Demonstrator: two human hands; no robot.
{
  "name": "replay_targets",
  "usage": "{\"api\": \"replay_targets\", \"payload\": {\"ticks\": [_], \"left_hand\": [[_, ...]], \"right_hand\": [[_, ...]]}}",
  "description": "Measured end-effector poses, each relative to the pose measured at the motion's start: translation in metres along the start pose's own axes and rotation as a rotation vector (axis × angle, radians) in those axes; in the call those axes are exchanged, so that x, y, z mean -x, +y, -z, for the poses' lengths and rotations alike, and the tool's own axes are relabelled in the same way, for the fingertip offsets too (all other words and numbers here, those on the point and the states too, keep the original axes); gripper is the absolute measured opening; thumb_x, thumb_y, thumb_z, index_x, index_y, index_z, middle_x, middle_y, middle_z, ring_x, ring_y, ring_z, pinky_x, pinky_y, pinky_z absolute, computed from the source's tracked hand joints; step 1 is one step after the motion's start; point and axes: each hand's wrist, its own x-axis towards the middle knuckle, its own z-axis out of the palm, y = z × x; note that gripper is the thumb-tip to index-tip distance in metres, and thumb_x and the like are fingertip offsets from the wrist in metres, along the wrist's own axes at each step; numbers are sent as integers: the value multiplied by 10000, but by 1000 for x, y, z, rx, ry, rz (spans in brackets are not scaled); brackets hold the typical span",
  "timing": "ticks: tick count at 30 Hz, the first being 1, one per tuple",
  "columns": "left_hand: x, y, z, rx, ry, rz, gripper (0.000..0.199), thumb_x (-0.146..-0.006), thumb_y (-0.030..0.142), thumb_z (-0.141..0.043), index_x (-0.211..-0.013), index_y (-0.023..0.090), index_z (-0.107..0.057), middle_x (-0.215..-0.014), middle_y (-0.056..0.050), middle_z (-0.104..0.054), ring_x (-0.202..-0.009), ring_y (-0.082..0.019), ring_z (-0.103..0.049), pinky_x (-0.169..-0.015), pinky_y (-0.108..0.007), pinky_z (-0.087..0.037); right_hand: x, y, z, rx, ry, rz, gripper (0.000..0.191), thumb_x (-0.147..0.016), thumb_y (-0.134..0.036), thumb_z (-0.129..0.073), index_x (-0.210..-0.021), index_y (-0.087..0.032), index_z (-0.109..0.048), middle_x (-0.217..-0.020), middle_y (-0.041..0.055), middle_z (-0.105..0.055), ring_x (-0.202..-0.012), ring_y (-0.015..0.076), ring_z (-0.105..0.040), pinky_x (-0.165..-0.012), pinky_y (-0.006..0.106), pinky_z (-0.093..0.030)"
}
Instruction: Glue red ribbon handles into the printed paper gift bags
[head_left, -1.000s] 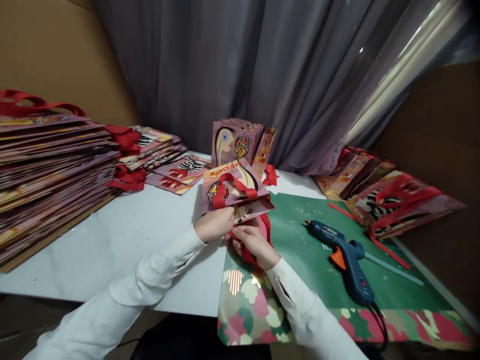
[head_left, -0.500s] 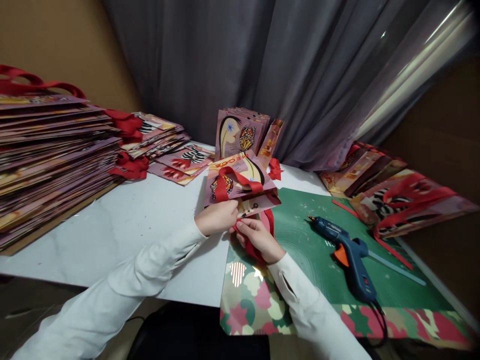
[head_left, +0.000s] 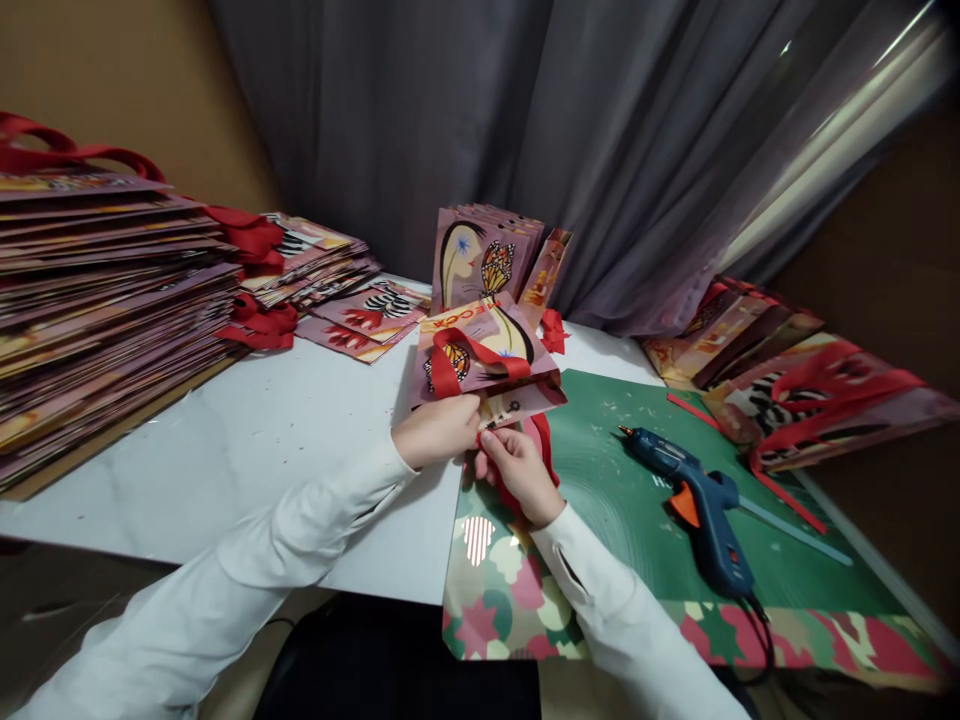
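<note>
A printed paper bag (head_left: 480, 350) with a red ribbon handle on its upper face lies tilted over the edge of the green mat, its mouth toward me. My left hand (head_left: 441, 430) is closed at the bag's near edge, fingertips at the mouth; the bag hides part of its grip. Close beside it, my right hand (head_left: 521, 470) pinches a red ribbon (head_left: 541, 440) between thumb and fingers just below the bag's opening. The ribbon loops behind the right hand.
Tall stacks of flat bags (head_left: 97, 320) fill the left. More bags (head_left: 484, 260) stand at the back. A blue glue gun (head_left: 701, 500) with its cord lies on the green mat (head_left: 600, 500). Ribboned bags (head_left: 795, 400) sit at the right.
The view has shifted slightly. Both hands stay together at the bag's mouth, with the right hand still pinching the ribbon; the bag is nearly unmoved.
</note>
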Motion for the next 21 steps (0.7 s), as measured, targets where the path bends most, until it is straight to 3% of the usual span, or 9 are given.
{"api": "replay_targets", "payload": {"ticks": [6,13,15,21], "left_hand": [[-3,-2,-1,-21,-32,-18,216,-904,249,-366,-847,187,-565,-856,-65,-681,-759,-202,-633,-596,-266,-375],[-1,-2,-4,-1,-53,-111,122,-845,310,-504,-850,198,-551,-816,-37,-675,-715,-194,-629,-557,-251,-366],[-3,-2,-7,13,-39,-124,117,-839,312,-518,-846,198,-543,-802,-37,-673,-695,-196,-628,-540,-254,-352],[-6,-3,-9,46,8,-102,48,-834,241,-483,-809,204,-501,-745,-21,-664,-713,-191,-635,-550,-249,-356]], "right_hand": [[1,6,-3,74,90,84,422,-783,-601,-571,-654,-203,-518,-493,-27,-559,-392,76,-414,-411,216,-312],[10,12,-10,336,352,239,343,-910,-392,-447,-606,-234,-462,-529,-5,-566,-480,123,-509,-535,259,-412],[9,11,-10,304,343,242,341,-908,-402,-450,-609,-238,-455,-518,-11,-550,-466,122,-493,-509,257,-403],[4,7,-5,35,129,191,326,-835,-538,-566,-813,-223,-483,-538,-40,-604,-415,96,-479,-424,218,-376]]}}
